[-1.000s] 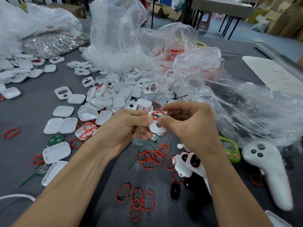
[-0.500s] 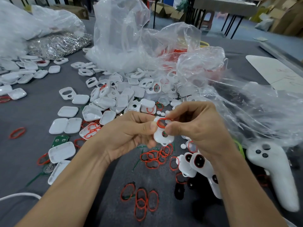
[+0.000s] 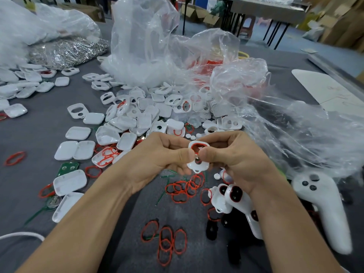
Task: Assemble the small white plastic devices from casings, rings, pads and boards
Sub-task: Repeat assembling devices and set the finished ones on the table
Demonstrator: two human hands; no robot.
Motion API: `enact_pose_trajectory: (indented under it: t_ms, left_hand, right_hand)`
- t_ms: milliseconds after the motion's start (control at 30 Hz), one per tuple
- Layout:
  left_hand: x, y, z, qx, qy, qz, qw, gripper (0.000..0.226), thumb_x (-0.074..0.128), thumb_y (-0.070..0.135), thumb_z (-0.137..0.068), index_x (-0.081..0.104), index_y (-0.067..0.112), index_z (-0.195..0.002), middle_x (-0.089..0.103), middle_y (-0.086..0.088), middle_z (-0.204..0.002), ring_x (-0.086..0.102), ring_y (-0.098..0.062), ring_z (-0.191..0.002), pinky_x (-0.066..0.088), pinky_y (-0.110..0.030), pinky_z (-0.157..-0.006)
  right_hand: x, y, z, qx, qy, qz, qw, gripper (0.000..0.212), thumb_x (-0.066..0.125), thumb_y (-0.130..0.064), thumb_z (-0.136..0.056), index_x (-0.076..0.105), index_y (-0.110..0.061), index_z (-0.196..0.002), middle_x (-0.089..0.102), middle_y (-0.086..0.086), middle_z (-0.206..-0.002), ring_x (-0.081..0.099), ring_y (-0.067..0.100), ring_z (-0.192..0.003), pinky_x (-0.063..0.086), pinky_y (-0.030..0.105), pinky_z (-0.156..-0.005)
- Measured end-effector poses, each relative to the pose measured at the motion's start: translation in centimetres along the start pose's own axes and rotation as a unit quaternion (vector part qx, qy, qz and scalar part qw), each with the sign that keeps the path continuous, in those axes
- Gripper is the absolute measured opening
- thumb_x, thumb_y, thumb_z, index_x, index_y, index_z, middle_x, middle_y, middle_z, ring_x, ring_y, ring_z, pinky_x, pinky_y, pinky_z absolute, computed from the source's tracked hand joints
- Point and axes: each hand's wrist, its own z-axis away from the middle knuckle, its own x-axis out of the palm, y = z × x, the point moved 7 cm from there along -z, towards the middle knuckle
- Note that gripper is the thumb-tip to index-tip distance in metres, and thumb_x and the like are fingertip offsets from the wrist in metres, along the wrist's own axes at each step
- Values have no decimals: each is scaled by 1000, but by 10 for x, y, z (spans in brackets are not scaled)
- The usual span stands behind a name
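Head view: the small white plastic casing is held above the middle of the grey table. Its long axis runs away from the person, loop tab nearest, thin red rubber ring at the far end. The left hand and right hand both pinch it, thumbs meeting on its face, fingers curled.

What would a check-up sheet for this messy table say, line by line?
Surface: grey table, crowded with parts.
Job's things: small white plastic casing held up, red rubber ring at its large opening; heap of white plastic casings; loose red rubber rings; green circuit board.
Clutter: crumpled clear plastic bags; pile of silver metal clips; white handheld controller.
Grips: left hand and right hand both pinch the held casing.
Cables: white cord, near left edge.
Surroundings: cardboard boxes; dark metal-legged table.
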Motion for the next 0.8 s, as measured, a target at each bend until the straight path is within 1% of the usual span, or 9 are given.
enact_pose_trajectory:
  t_ms: [67, 167, 267, 367, 433, 533, 633, 700, 800]
  left_hand:
    - [1, 2, 1, 3, 11, -16, 1000, 31, 85, 18, -76, 79, 1, -101, 74, -19, -83, 69, -16, -60, 57, -22, -61]
    - [1, 1, 0, 3, 35, -27, 999, 37, 76, 20, -74, 78, -2, -104, 76, -13, -79, 69, -16, -57, 55, -22, -59]
    - [-1, -1, -1, -1, 50, -40, 998, 32, 76, 16, -77, 79, 0, -105, 76, -16, -80, 67, -18, -57, 54, -23, -58]
    - [-3, -1, -3, 9, 90, -70, 993, 15, 78, 7, -83, 82, 5, -98, 75, -24, -84, 65, -21, -56, 54, -29, -60]
    - [-7, 1, -4, 29, 126, -94, 987, 10, 79, 5, -83, 84, 11, -90, 75, -22, -80, 64, -20, -55, 52, -33, -62]
    - [-12, 4, -4, 61, 158, -108, 980, 19, 76, 3, -87, 85, 20, -87, 78, -13, -76, 65, -20, -59, 52, -33, -63]
    - [-8, 8, -2, 88, 154, -102, 979, 14, 78, 18, -87, 84, 30, -92, 79, -10, -79, 65, -20, -66, 55, -31, -65]
    - [-6, 11, -1, 104, 169, -100, 975, 14, 75, 30, -81, 84, 32, -92, 78, -11, -78, 64, -17, -65, 56, -31, -65]
    - [-5, 16, 3, 138, 206, -99, 964, 13, 75, 27, -77, 84, 34, -82, 76, -11, -69, 60, -13, -56, 54, -28, -57]
  right_hand:
    - [0, -2, 2, -2, 5, 9, 1000, 15, 81, -5, -59, 82, -12, -72, 76, 13, -70, 70, 15, -49, 42, 13, -34]
    - [-2, -2, -1, -12, 19, 41, 999, 18, 82, 4, -69, 82, -13, -73, 76, 14, -70, 70, 16, -51, 44, 14, -37]
    - [-5, 1, -5, -26, 38, 74, 996, 25, 81, 9, -75, 82, -15, -73, 77, 13, -72, 72, 18, -58, 53, 21, -49]
    - [-5, 5, -8, -37, 49, 82, 995, 30, 81, 10, -75, 83, -20, -73, 78, 12, -75, 74, 19, -63, 59, 25, -57]
    - [-6, 8, -10, -39, 57, 84, 994, 25, 80, 8, -78, 83, -17, -81, 79, 13, -80, 75, 19, -70, 62, 28, -65]
    - [-8, 12, -13, -18, 56, 48, 997, 15, 75, -3, -88, 83, -15, -92, 80, 13, -90, 75, 21, -80, 63, 33, -75]
    - [-13, 11, -14, -35, 89, 43, 995, 14, 72, -2, -90, 83, -10, -95, 80, 14, -91, 76, 27, -81, 64, 40, -76]
    - [-13, 8, -14, -66, 115, 44, 990, 13, 74, 1, -88, 82, -7, -95, 79, 15, -89, 77, 29, -80, 63, 42, -75]
    - [-10, 3, -13, -118, 140, 91, 979, 20, 75, 1, -87, 83, -17, -89, 80, 8, -86, 78, 27, -83, 63, 41, -79]
